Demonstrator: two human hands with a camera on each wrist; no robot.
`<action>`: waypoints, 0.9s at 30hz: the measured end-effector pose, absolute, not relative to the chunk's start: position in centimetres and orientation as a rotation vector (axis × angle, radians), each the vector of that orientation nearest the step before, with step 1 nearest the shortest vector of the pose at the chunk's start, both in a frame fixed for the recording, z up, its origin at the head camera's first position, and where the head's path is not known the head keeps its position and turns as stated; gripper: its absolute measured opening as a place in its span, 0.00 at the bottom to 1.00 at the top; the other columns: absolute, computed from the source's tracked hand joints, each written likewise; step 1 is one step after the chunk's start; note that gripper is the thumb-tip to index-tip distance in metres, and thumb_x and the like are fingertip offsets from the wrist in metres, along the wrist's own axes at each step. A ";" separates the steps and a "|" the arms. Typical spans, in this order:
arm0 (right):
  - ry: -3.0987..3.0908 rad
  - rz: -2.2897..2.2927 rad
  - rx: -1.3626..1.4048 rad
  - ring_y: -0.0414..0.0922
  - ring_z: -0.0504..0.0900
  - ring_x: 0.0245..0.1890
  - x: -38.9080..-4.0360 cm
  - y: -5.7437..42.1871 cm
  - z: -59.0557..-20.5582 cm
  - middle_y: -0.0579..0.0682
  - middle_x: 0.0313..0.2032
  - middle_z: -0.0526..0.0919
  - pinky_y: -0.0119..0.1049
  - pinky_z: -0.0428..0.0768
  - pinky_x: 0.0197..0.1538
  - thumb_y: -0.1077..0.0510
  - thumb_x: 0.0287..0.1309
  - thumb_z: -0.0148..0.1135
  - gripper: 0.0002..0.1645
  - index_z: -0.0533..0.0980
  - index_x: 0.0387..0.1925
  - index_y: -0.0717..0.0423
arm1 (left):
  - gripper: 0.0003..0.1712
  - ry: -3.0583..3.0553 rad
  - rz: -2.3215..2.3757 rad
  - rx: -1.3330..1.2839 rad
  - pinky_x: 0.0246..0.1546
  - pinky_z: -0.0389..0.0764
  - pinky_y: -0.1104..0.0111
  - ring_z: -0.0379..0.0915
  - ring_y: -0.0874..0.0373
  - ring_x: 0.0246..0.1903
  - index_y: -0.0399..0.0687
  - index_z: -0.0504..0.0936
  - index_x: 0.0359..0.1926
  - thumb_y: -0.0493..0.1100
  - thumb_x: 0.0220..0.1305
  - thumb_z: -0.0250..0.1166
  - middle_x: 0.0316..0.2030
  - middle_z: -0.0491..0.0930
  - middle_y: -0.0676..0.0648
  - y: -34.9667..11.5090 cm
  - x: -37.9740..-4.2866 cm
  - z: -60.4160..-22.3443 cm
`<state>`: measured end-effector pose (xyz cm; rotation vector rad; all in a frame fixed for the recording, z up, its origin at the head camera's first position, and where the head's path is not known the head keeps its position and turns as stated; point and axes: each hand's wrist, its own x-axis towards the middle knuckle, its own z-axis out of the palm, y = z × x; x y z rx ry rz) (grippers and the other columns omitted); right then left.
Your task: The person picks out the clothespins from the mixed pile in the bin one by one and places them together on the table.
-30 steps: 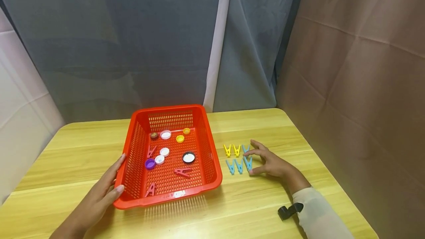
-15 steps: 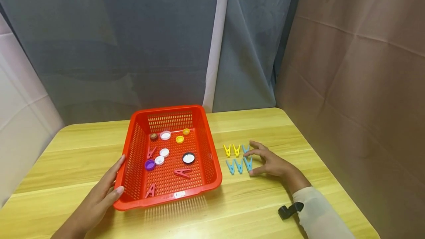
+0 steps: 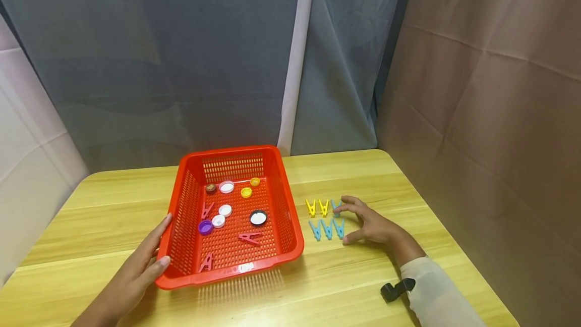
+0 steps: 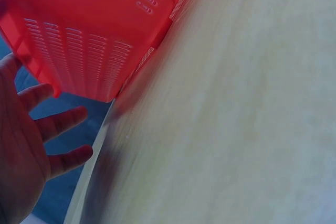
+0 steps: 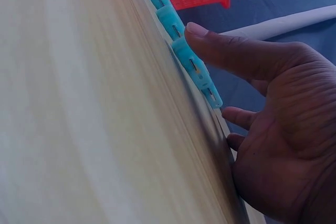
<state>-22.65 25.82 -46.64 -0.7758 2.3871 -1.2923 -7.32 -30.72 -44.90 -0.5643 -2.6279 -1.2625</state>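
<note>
Touching slotted basket: left hand

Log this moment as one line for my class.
left hand: at red basket; right hand: at blue clips; yellow clips: on table; caps, reddish clips: in basket

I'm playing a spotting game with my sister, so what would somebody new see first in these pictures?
Most likely the big red basket, left of the middle in the head view, with colourful round caps and three red pegs inside. Next might come the little pegs on the table to its right: two yellow pegs in the back row, and bright blue pegs beside and in front of them.
</note>
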 end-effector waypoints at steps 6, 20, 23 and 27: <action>2.396 -1.303 -0.737 0.73 0.37 0.87 -22.6 25.6 -46.5 0.66 0.87 0.45 0.80 0.41 0.81 0.59 0.53 0.86 0.50 0.72 0.76 0.52 | 0.47 -2.634 -1.264 -0.557 0.54 0.80 0.78 0.61 0.85 0.68 0.62 0.45 0.90 0.36 0.81 0.56 0.87 0.53 0.40 -30.8 -7.3 -44.9; 2.421 -1.308 -0.630 0.73 0.24 0.86 -22.3 25.8 -44.7 0.62 0.88 0.27 0.87 0.35 0.75 0.58 0.54 0.86 0.67 0.55 0.87 0.48 | 0.47 -2.569 -1.292 -0.608 0.56 0.77 0.82 0.65 0.82 0.68 0.58 0.47 0.90 0.33 0.79 0.56 0.87 0.51 0.59 -30.4 -7.3 -44.7; 2.449 -1.274 -0.660 0.74 0.27 0.86 -22.3 25.6 -44.2 0.63 0.88 0.27 0.87 0.38 0.75 0.55 0.56 0.85 0.67 0.53 0.88 0.46 | 0.47 -2.564 -1.294 -0.600 0.56 0.77 0.82 0.64 0.83 0.68 0.58 0.47 0.90 0.33 0.79 0.56 0.87 0.51 0.60 -30.4 -7.4 -44.7; 2.501 -1.235 -0.726 0.76 0.34 0.86 -22.2 25.0 -43.3 0.65 0.88 0.28 0.87 0.46 0.75 0.50 0.61 0.82 0.65 0.52 0.88 0.45 | 0.47 -2.546 -1.299 -0.605 0.54 0.79 0.80 0.65 0.83 0.68 0.56 0.48 0.90 0.32 0.78 0.57 0.86 0.53 0.64 -30.6 -7.3 -44.9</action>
